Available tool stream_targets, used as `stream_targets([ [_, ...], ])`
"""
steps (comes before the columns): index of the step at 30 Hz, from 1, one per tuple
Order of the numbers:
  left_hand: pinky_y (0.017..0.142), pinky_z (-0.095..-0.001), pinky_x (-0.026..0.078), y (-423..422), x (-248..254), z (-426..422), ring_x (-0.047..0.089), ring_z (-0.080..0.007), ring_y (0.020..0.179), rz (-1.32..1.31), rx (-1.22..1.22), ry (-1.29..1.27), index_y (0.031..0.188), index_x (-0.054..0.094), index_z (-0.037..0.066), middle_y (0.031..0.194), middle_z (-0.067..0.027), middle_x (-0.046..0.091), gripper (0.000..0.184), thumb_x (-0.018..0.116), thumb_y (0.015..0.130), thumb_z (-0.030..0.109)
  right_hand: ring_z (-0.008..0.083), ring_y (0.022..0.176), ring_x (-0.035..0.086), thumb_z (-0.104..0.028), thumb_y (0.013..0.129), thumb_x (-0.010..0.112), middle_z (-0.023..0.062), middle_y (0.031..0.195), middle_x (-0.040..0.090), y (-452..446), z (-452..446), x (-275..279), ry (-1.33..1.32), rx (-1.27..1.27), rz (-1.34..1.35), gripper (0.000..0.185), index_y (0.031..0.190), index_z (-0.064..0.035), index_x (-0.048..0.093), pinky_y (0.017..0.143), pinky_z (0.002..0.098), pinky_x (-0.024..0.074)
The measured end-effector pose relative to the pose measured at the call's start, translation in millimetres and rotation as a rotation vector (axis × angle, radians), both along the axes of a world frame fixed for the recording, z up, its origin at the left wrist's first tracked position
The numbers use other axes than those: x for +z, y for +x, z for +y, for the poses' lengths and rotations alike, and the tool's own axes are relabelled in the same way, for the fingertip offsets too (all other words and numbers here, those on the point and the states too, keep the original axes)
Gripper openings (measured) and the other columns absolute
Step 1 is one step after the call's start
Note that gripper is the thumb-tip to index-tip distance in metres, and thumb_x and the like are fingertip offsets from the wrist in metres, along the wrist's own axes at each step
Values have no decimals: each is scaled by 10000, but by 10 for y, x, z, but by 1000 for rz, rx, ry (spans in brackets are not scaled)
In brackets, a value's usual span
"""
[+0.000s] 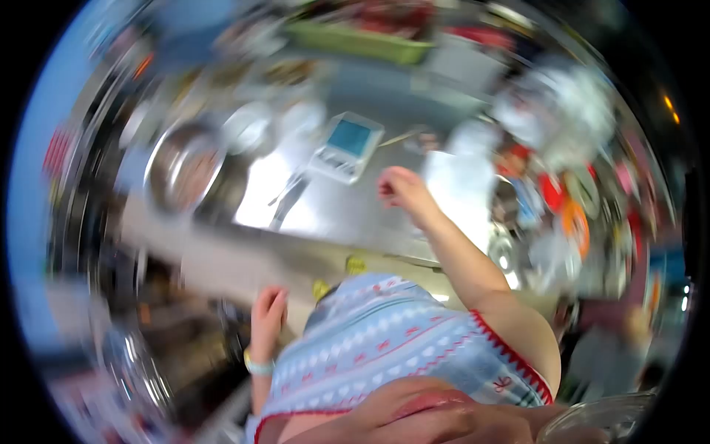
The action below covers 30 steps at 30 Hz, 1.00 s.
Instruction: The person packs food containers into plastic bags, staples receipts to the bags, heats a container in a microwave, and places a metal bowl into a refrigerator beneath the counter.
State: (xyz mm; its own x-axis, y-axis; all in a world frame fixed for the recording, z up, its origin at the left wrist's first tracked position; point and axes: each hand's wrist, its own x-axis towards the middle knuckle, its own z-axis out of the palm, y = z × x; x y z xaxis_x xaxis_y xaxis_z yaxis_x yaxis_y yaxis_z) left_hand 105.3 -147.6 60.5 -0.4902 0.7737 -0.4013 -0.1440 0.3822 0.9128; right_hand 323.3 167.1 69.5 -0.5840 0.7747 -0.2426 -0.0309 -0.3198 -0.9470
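Note:
Over the steel table, my right hand is raised with its fingers curled in, and nothing shows in it. A white kitchen scale with a blue-grey top lies just beyond that hand, apart from it. Low beside my body is my left hand, its fingers loosely bent and apart, holding nothing visible. Motion blurs both hands. A thin, dark-handled utensil lies left of the scale, near a slender stick on the other side.
A large metal bowl with pale contents stands at the left, beside white bowls. At the back is a green tray. Plastic bags and an orange item crowd the right. The table's front edge faces me.

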Motion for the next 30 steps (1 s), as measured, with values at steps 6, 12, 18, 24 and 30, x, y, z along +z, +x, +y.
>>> stream_targets([
  [6, 442, -221, 259, -443, -1114, 278, 343, -33, 482, 97, -455, -147, 933, 615, 81, 554, 69, 376, 189, 524, 979, 240, 89, 531, 424, -258, 949, 491, -18, 634, 463, 1195, 143, 385, 157, -770, 36, 250, 800, -78, 581, 466, 246, 347],
  [12, 449, -222, 264, -390, -965, 582, 356, -38, 493, 4, -598, -325, 909, 617, 91, 567, 65, 400, 180, 546, 962, 248, 77, 553, 407, -228, 885, 533, -30, 658, 441, 3536, 266, 626, 685, -1387, -344, 154, 852, -96, 604, 474, 253, 313],
  [18, 462, -232, 290, 552, -1515, 783, 382, -41, 505, 99, -567, -284, 925, 629, 73, 573, 55, 437, 184, 569, 936, 246, 161, 613, 504, -320, 903, 492, 84, 674, 575, 5531, 1323, 1309, 725, -1533, -317, 358, 783, -10, 623, 590, 314, 390],
  [24, 545, -283, 399, 2008, -2016, 804, 484, -100, 599, 126, -500, -375, 986, 651, 61, 668, 9, 531, 233, 562, 916, 265, 223, 546, 589, -380, 909, 491, 91, 680, 650, 7264, 3003, 1940, 1061, -1632, -828, 392, 873, -43, 687, 507, 372, 444],
  [30, 581, -304, 415, 3215, -2072, 873, 503, -132, 636, 122, -478, -511, 995, 650, 57, 713, -19, 548, 242, 556, 913, 264, 435, 985, 606, -463, 913, 466, 283, 972, 650, 7788, 3746, 2814, 922, -1689, -760, 538, 936, 31, 676, 888, 472, 454],
])
